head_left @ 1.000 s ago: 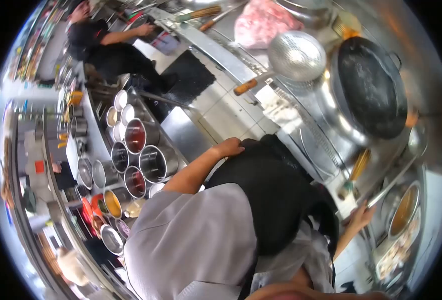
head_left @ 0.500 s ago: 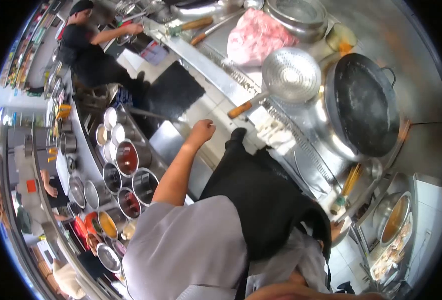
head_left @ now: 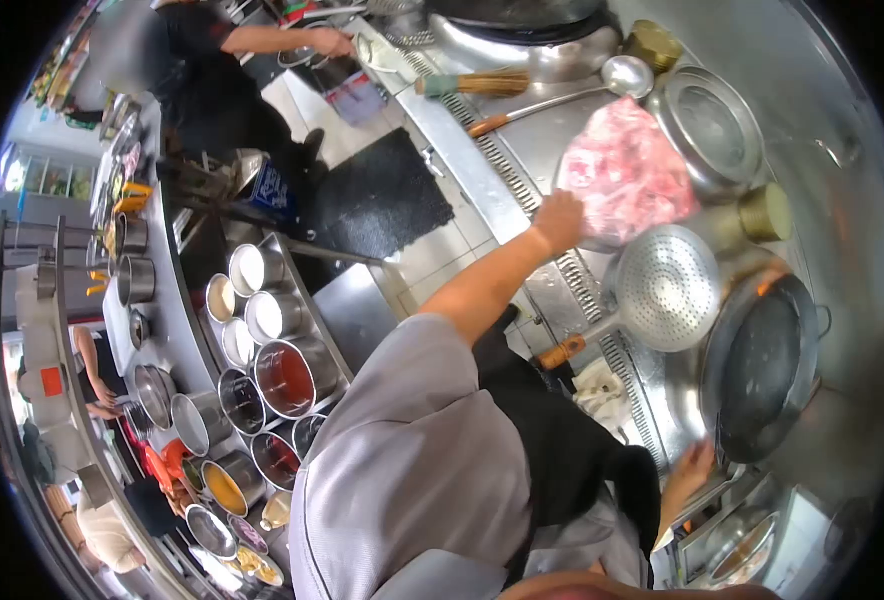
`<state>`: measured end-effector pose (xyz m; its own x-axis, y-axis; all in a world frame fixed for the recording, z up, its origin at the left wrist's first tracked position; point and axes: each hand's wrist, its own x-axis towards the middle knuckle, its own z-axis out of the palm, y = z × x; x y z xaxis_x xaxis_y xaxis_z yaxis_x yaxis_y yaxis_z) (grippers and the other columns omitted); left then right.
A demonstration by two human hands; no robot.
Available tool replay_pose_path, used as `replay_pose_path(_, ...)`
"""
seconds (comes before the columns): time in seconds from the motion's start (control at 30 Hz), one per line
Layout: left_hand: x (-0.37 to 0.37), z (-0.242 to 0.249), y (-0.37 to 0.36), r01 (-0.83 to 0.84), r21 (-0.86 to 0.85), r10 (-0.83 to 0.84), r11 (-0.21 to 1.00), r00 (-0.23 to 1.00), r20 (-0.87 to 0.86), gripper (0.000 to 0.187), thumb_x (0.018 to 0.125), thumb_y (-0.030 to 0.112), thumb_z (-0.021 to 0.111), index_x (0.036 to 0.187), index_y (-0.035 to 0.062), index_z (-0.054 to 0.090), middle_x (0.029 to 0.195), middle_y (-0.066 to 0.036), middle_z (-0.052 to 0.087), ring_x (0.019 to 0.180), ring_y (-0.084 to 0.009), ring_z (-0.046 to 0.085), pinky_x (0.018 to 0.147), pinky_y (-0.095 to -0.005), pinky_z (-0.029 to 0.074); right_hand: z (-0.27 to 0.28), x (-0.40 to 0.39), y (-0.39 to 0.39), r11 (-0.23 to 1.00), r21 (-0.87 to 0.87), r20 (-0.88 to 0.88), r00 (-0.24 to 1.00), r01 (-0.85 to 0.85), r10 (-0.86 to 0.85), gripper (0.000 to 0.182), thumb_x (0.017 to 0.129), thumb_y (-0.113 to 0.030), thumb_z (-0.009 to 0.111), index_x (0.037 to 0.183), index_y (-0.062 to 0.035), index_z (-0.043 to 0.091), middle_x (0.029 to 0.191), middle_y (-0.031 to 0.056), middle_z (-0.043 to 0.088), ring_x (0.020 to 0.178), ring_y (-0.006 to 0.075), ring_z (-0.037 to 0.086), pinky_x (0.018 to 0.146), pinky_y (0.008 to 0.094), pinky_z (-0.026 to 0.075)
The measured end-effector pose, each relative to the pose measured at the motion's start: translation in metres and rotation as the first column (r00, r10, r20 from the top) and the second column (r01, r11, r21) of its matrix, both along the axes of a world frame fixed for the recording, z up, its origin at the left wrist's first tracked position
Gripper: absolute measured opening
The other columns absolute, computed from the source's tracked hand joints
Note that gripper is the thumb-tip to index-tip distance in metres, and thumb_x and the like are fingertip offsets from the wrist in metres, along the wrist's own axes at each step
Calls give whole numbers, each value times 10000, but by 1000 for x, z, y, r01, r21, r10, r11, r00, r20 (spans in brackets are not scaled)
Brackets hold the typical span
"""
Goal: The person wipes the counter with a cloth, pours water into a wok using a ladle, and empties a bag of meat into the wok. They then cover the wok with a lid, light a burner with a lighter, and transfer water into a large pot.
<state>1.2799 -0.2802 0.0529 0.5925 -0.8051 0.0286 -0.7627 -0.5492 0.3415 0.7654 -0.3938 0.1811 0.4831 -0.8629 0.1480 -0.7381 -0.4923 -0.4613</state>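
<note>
My left hand [head_left: 559,221] is at the near edge of a container of raw pink meat [head_left: 627,175], its fingers curled over the rim. Beside the lower rim of a dark wok [head_left: 767,365] is my right hand [head_left: 695,466], fingers slightly apart and nothing visible in them. A perforated metal strainer [head_left: 668,288] with a wooden handle lies between the meat and the wok. Steam or a small flame shows at the wok's upper rim.
Beyond the meat are a lidded metal pot [head_left: 712,130], a ladle [head_left: 627,76], a bamboo brush [head_left: 477,83] and a can [head_left: 765,212]. A cloth [head_left: 602,392] lies by the strainer handle. Pots of sauce [head_left: 284,378] stand at left. Another person [head_left: 217,100] works at upper left.
My left hand has moved from over the floor to the meat container's edge. My right hand has come up beside the wok. The view has shifted, with the stove now lower right.
</note>
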Motion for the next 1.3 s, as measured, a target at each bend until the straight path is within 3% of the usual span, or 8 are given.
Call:
replay_pose_path(0.1, 13, -27, -3, 104, -80, -97, 991, 992, 80, 241, 798, 237, 590, 952, 52, 588, 976, -120, 566, 995, -309, 523, 833, -436, 440, 19, 110, 21, 979, 102, 18, 985, -174, 173, 309, 872, 19, 531, 1179, 15, 571, 1077, 164, 601, 923, 241, 608, 785, 317, 492)
replay_pose_path(0.3, 39, -7, 6, 33, -529, -263, 848, 893, -366, 202, 770, 133, 612, 925, 5, 590, 956, -200, 597, 957, -396, 547, 844, -441, 442, 16, 197, 34, 945, 57, -1, 947, -321, 322, 288, 861, -30, 572, 1141, 36, 568, 1043, 176, 610, 891, 270, 605, 797, 339, 487)
replay_pose_path(0.57, 67, -19, -63, -194, -540, -199, 819, 786, -585, 557, 719, 333, 694, 1136, -19, 580, 1130, -220, 610, 1052, -307, 589, 873, -389, 470, 21, 224, 42, 893, 95, 31, 898, -440, 439, 285, 860, 6, 543, 1143, 40, 566, 1005, 166, 612, 921, 252, 610, 802, 323, 486)
replay_pose_path(0.83, 82, 78, -11, -352, -511, -246, 785, 579, -777, 310, 739, 161, 678, 974, -36, 632, 755, -75, 633, 657, -129, 560, 579, -281, 453, 45, 252, 7, 875, -30, 66, 873, -482, 483, 396, 809, -84, 637, 1187, -11, 549, 1106, 203, 558, 1027, 368, 549, 883, 392, 449)
replay_pose_path(1.1, 73, 48, 14, -40, -261, -114, 965, 829, -548, 394, 777, 210, 680, 1043, -75, 616, 890, -167, 662, 817, -195, 622, 707, -309, 484, -12, 436, -29, 797, -119, 26, 800, -593, 599, 614, 695, -126, 736, 1260, -29, 515, 1262, 216, 455, 1218, 388, 415, 1024, 455, 350)
replay_pose_path(1.13, 78, 40, 14, -13, -119, -76, 993, 702, -708, 295, 804, 167, 660, 1005, -46, 632, 869, -169, 654, 802, -205, 622, 708, -306, 483, -16, 456, -23, 804, -31, -16, 804, -594, 594, 629, 676, -132, 744, 1254, -27, 520, 1270, 221, 446, 1241, 406, 391, 1045, 477, 327)
replay_pose_path(1.23, 77, 24, 20, 36, -535, -356, 844, 783, -510, 206, 834, 109, 608, 992, -18, 644, 883, -155, 647, 827, -186, 616, 737, -301, 475, -41, 495, -15, 727, -133, -145, 739, -674, 658, 633, 657, -131, 753, 1239, -24, 528, 1277, 224, 425, 1266, 430, 354, 1052, 499, 316)
replay_pose_path(1.3, 76, 22, 24, -146, -484, -322, 863, 578, -749, 194, 858, 63, 557, 1029, 13, 636, 952, -100, 652, 865, -147, 605, 771, -270, 464, -40, 504, -14, 692, -122, -192, 701, -712, 687, 635, 647, -140, 759, 1231, -26, 535, 1257, 227, 422, 1273, 440, 335, 1061, 507, 299)
